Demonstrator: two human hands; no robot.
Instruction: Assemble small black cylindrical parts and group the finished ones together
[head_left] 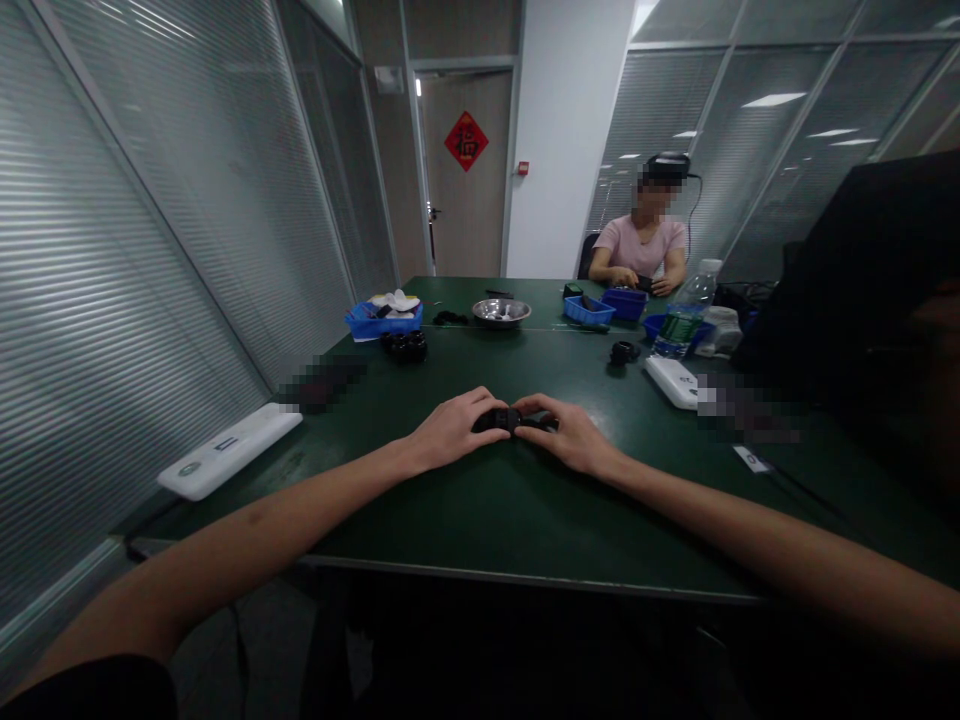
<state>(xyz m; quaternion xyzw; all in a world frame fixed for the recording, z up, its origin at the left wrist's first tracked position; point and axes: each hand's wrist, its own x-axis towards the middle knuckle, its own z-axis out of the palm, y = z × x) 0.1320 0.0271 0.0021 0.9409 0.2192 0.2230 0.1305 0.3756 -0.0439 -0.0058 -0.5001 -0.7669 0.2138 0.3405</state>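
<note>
Both my hands meet over the middle of the green table (450, 520). A small black object (512, 420), perhaps made of more than one piece, lies between them; its exact kind is too dark to tell. My left hand (456, 428) pinches its left end between thumb and fingers. From the other side, my right hand (566, 432) grips the right end with curled fingers and thumb. The fingertips of both hands nearly touch, and they cover parts of the object.
At the back left stands a blue basket (386, 322) of mixed items, with black parts (405, 346) before it. A metal bowl (501, 313), blue trays (589, 310) and a water bottle (686, 310) stand farther back. White power banks (232, 450) flank me. A co-worker (643, 240) sits opposite.
</note>
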